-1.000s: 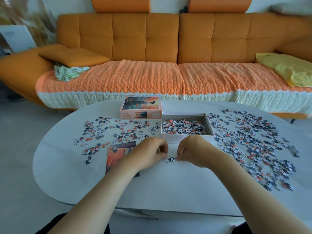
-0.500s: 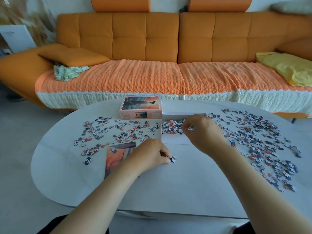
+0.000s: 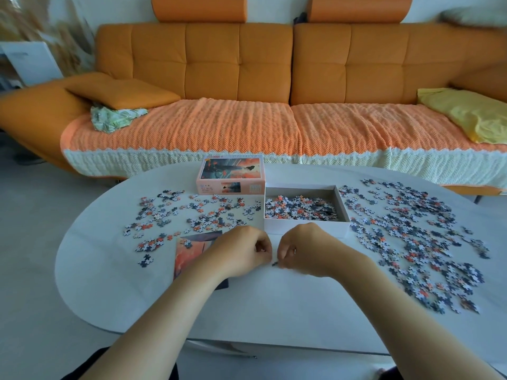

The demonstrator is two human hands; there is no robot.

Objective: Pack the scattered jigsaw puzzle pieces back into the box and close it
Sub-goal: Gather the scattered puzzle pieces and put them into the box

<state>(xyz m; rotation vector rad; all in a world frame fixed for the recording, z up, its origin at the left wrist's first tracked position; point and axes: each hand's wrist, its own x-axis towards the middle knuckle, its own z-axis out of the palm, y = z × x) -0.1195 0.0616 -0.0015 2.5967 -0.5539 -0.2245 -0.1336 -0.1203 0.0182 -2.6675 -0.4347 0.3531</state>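
Fingers (image 3: pixel 264 249) curled: left hand (image 3: pixel 241 253), right hand (image 3: pixel 307 250).

Sofa (image 3: pixel 211 69): orange, tufted squares. Throw (image 3: pixel 219 127): orange ribbed knit, cream border. Pillow (image 3: pixel 466 113): yellow. Table (image 3: pixel 274 311): plain white. Pieces (image 3: pixel 411 237): navy, orange, white mix. Box (image 3: pixel 304 227): white. Lid (image 3: pixel 230 174): pink, orange-toned picture.

The white box (image 3: pixel 306 228) stands open, with a shallow heap of pieces (image 3: pixel 299 208) inside. Its pictured lid (image 3: pixel 230 174) lies face up by the far left corner. Loose pieces (image 3: pixel 192 212) spread to its left, a thicker scatter (image 3: pixel 411 237) to its right. One dark piece (image 3: pixel 274 264) sits before the box, perhaps lifted.
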